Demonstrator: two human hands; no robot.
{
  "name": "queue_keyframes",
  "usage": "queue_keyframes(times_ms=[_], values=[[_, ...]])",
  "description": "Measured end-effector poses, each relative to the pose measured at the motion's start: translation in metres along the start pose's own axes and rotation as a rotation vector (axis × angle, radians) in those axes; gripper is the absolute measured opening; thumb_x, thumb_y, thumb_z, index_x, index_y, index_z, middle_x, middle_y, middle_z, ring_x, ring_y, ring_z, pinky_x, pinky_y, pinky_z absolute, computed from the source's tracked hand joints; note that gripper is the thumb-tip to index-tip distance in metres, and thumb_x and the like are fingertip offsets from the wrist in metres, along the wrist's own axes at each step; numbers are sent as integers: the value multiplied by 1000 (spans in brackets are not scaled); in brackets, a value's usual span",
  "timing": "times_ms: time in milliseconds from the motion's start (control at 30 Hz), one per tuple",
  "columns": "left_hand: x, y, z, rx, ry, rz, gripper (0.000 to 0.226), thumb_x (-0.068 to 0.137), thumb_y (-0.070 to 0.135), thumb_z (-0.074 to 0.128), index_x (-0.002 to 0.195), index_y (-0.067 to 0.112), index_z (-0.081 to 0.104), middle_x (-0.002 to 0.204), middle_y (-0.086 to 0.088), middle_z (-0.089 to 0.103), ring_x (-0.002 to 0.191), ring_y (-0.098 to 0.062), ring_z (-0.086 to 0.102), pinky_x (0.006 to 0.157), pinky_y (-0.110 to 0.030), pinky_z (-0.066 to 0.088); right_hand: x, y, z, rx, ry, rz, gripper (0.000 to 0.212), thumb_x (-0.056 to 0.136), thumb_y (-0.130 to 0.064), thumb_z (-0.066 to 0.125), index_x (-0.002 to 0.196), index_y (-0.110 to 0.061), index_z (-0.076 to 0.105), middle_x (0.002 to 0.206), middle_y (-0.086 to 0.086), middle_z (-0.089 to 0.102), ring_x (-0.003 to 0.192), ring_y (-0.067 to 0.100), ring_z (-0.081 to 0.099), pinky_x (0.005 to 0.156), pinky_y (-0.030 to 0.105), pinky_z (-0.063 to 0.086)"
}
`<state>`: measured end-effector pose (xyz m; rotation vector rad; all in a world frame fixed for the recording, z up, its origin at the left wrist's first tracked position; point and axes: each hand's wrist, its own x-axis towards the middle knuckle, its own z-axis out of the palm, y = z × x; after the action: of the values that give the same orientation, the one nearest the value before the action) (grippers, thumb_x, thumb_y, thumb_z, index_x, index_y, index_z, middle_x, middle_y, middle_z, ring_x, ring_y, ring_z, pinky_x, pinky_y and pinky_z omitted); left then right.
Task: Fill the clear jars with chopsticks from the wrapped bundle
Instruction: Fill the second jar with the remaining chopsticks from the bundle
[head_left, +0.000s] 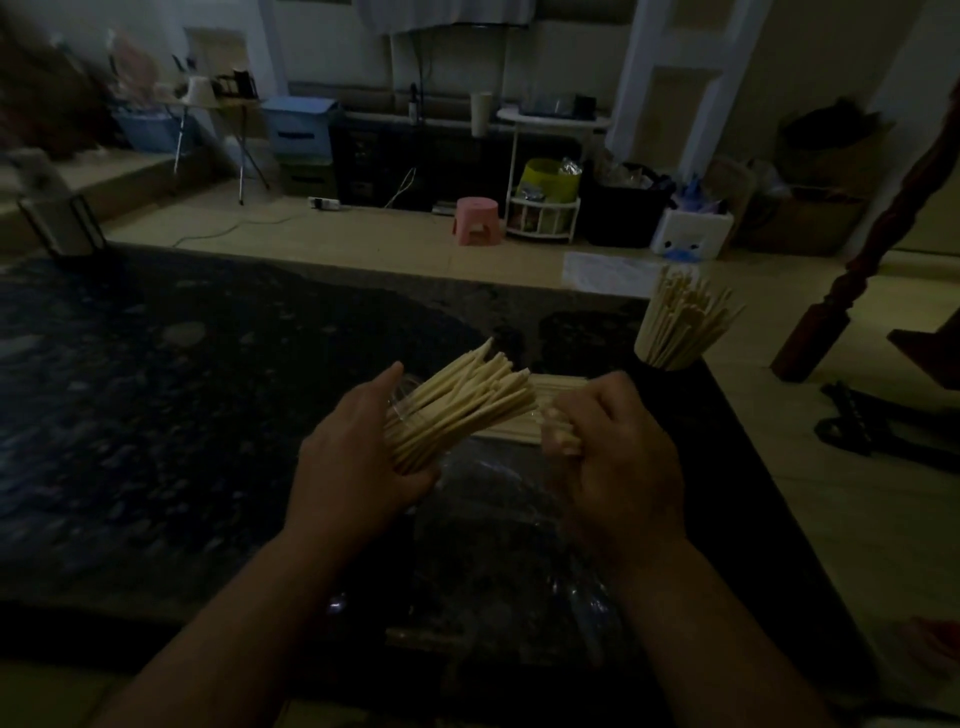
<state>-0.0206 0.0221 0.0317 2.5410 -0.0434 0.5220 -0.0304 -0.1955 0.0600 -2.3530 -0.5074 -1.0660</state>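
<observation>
The left hand (358, 467) grips a tilted jar (404, 404) of chopsticks (467, 400); the right hand (613, 457) clutches more just beside it.

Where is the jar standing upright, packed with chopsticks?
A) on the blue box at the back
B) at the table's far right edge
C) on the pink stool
B: the upright jar of chopsticks stands on the dark table near its far right edge, beyond the right hand.

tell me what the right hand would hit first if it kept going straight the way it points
Probably the bundle of chopsticks lying on the table just ahead of the right hand, though height is hard to judge.
</observation>
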Motion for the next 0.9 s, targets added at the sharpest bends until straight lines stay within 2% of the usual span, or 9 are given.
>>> queue_keyframes(times_ms=[100, 200, 333, 400, 467, 533, 633, 833, 900], values=[[1, -1, 2, 14, -15, 28, 111, 55, 35, 90, 149, 26, 32, 140, -1, 49, 122, -21, 51, 100, -40, 43, 1, -4, 7, 104, 91, 99, 31, 94, -31, 47, 91, -6, 66, 95, -5, 40, 73, 9, 44, 65, 15, 40], [3, -1, 6, 27, -37, 38, 110, 57, 38, 88, 149, 29, 29, 141, 1, 47, 123, -18, 50, 100, -38, 41, 3, 0, 14, 209, 214, 219, 19, 94, -15, 58, 90, 1, 68, 99, 5, 44, 81, -1, 41, 79, -2, 32], [5, -1, 9, 28, -64, 49, 108, 59, 42, 85, 150, 33, 26, 144, 5, 43, 126, -15, 46, 101, -39, 39, 8, 3, 16, 269, 271, 286, 31, 98, -27, 47, 96, -5, 68, 96, 8, 56, 82, -2, 53, 75, 7, 41], [6, -2, 10, 17, -84, 69, 108, 59, 41, 85, 150, 31, 27, 145, 4, 43, 126, -15, 46, 102, -37, 39, 13, -1, 16, 413, 309, 343, 26, 98, -29, 45, 94, -14, 66, 90, 16, 63, 82, -4, 60, 74, 8, 44], [7, -2, 9, 15, -109, 86, 109, 59, 40, 86, 150, 29, 27, 145, 5, 43, 127, -14, 46, 104, -35, 38, 18, -6, 16, 621, 351, 502, 21, 96, -37, 47, 90, -25, 63, 83, 9, 67, 73, 6, 68, 68, 21, 53], [6, -2, 9, 25, -123, 119, 108, 59, 39, 86, 149, 29, 29, 144, 5, 44, 125, -13, 47, 104, -32, 37, 21, -7, 16, 728, 370, 628, 22, 98, -33, 48, 84, -23, 62, 69, -4, 68, 61, 12, 68, 60, 25, 55], [3, -4, 8, 40, -134, 166, 105, 58, 38, 84, 148, 31, 31, 142, 6, 46, 122, -14, 50, 103, -37, 42, 24, -7, 14, 783, 362, 707, 28, 102, -20, 45, 78, -17, 59, 56, -4, 64, 48, 10, 63, 54, 26, 54], [4, -6, 11, 68, -162, 181, 106, 59, 43, 81, 149, 36, 24, 145, 7, 41, 124, -15, 48, 104, -46, 41, 29, -8, 9, 876, 405, 762, 29, 101, -17, 48, 74, -15, 60, 56, -1, 63, 47, 12, 63, 51, 25, 54], [3, -5, 11, 82, -166, 176, 105, 61, 43, 81, 149, 35, 24, 146, 8, 40, 125, -14, 46, 107, -44, 38, 28, -10, 10, 870, 332, 754, 30, 101, -17, 47, 73, -14, 60, 54, -4, 62, 45, 8, 59, 49, 22, 52]])
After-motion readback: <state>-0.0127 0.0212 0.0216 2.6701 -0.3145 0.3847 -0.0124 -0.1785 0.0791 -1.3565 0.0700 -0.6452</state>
